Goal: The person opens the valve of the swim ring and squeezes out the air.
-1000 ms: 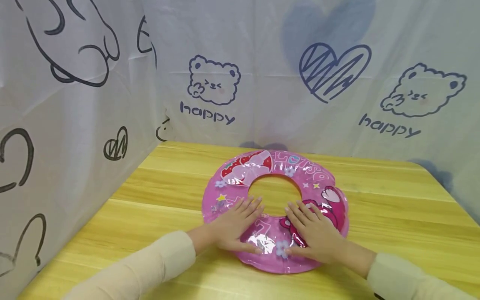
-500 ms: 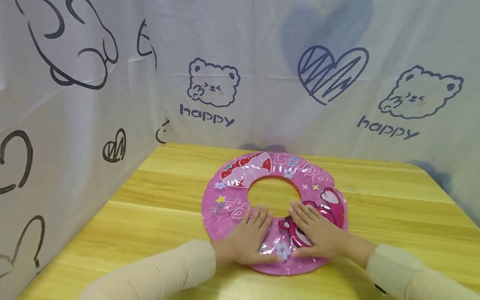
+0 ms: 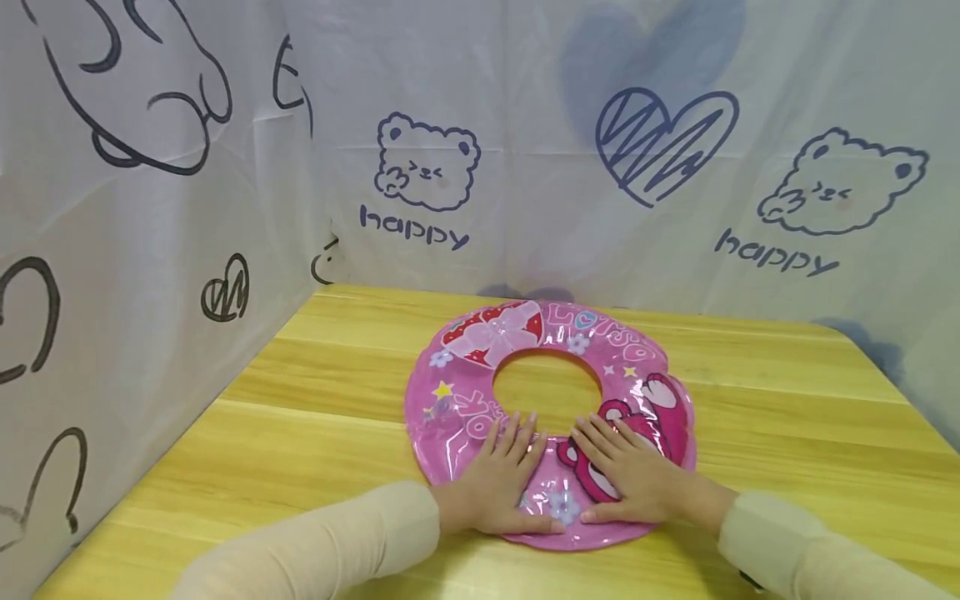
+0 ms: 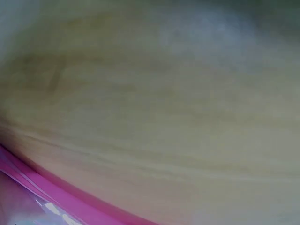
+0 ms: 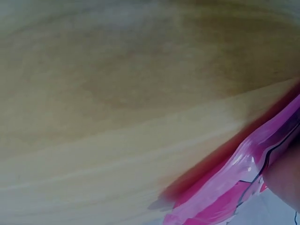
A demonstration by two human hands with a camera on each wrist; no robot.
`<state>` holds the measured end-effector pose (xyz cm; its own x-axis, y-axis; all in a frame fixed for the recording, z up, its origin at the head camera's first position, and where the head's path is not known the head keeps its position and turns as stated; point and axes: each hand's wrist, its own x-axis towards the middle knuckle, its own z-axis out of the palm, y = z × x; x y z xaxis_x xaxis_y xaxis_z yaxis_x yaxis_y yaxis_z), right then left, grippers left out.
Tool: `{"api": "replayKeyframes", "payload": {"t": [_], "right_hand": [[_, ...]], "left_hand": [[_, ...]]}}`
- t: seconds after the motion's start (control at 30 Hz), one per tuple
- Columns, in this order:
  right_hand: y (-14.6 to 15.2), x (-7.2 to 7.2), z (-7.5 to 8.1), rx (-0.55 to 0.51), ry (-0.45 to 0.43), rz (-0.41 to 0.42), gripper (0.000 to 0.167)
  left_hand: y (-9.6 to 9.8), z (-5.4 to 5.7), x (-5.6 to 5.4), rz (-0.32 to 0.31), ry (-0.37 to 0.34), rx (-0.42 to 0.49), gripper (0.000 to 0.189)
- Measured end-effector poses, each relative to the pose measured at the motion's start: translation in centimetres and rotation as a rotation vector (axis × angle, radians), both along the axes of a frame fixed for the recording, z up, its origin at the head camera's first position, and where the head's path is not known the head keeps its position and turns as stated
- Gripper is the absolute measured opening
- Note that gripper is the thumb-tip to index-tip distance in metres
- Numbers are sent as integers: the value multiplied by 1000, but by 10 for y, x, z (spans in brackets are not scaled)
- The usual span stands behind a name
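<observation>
On the table (image 3: 322, 425), middle part: one pink ring (image 3: 551, 475), glossy, laid flat, bear (image 3: 673, 421) printed on its right side; roughly round, no clear long axis, its hole facing up.

Position: under both palms. The ring's near band lies directly beneath the hands, the hole just beyond the fingertips, the far band well apart from them.

Left hand (image 3: 495, 487): palm down on the near band, left of its middle. Fingers straight, slightly apart, pointing away to the hole's near edge; thumb out toward the right.

Right hand (image 3: 637, 475): palm down, right of the middle, partly over the bear. Fingers straight, nearly together, angled inward to the same edge; thumb out toward the left.

Relation: neither hand nearer; both touch the ring. Thumb tips close, not meeting, with a strip of near band bare between the hands. Neither hand clamped on anything. Pressure: cannot tell.
</observation>
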<state>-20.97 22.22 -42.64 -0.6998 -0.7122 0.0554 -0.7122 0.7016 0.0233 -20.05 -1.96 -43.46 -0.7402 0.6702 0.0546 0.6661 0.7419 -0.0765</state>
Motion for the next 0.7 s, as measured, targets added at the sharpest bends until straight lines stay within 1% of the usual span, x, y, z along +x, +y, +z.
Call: {"api": "replayKeyframes", "payload": {"t": [0.23,0.4,0.5,0.7], "right_hand": [[0,-1,-1,-8,-37,-1,94],[2,-2,-2,-25,-44,4,93],[3,-4,-4,-41,-47,8,93],[2,-4,-3,-39,-59,3,94]], "left_hand": [[1,1,0,11,-75,-1,102],[1,2,-1,11,-113,1,101],[1,4,-2,8,-115,-11,101],[2,6,-2,21,-83,-77,103]]}}
